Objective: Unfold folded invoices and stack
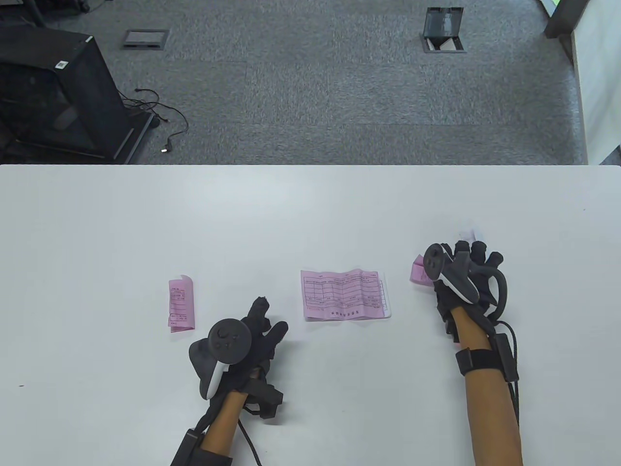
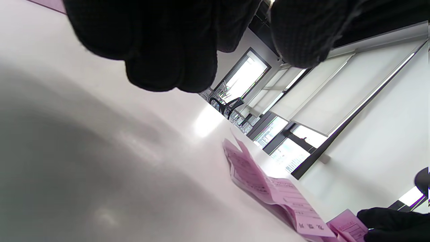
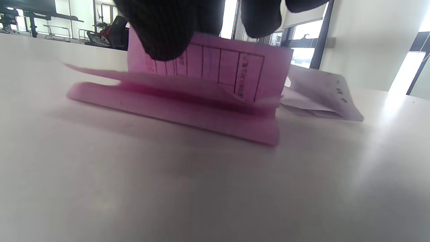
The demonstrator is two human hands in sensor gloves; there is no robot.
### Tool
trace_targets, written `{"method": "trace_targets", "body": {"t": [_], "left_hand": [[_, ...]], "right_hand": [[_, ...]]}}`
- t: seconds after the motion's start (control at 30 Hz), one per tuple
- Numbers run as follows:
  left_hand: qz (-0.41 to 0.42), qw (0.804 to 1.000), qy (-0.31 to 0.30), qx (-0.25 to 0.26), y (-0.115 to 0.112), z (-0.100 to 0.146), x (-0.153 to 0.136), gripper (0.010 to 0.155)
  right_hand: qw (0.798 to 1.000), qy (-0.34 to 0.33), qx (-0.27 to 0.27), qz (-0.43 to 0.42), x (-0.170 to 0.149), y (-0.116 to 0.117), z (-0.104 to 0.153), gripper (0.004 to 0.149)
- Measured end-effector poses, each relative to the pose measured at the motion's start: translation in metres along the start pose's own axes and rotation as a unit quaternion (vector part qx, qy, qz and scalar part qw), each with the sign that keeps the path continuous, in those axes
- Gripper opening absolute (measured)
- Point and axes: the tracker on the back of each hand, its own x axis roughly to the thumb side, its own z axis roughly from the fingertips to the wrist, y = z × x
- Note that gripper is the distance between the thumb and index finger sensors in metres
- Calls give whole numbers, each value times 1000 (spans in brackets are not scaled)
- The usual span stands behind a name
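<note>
An unfolded pink invoice (image 1: 345, 293) lies flat at the table's middle, on top of a white sheet; it also shows in the left wrist view (image 2: 268, 188). A folded pink invoice (image 1: 181, 303) lies to the left. My right hand (image 1: 461, 252) is on another folded pink invoice (image 1: 417, 273) at the right. In the right wrist view my fingertips (image 3: 168, 37) hold its upper flap (image 3: 215, 64) raised while the rest lies on the table. My left hand (image 1: 269, 315) hovers empty between the left folded invoice and the unfolded one.
A pale folded paper (image 3: 319, 95) lies just behind the invoice under my right hand, its edge showing in the table view (image 1: 468, 233). The white table (image 1: 310, 213) ends at the far edge, with grey carpet and a black cabinet (image 1: 53, 92) beyond.
</note>
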Motion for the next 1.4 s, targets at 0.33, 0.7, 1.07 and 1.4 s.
{"method": "trace_targets", "body": {"t": [0.33,0.7,1.07,1.4], "left_hand": [[23,999,-32,34,5,6,4,71],[62,988,-138,-23,-18,25,36,77],[153,965,-165,-135,-44,26,38,106],[297,925,-162,-173,-51,21,29,109]], "right_hand": [[998,-16,-35,-50,0,-13,17,38],[888,-32,37,-457,-52,-56,77,38],[766,-188,130,-601,6,-62,136,38],[687,-215,191,-667,39,-42,152,38]]}}
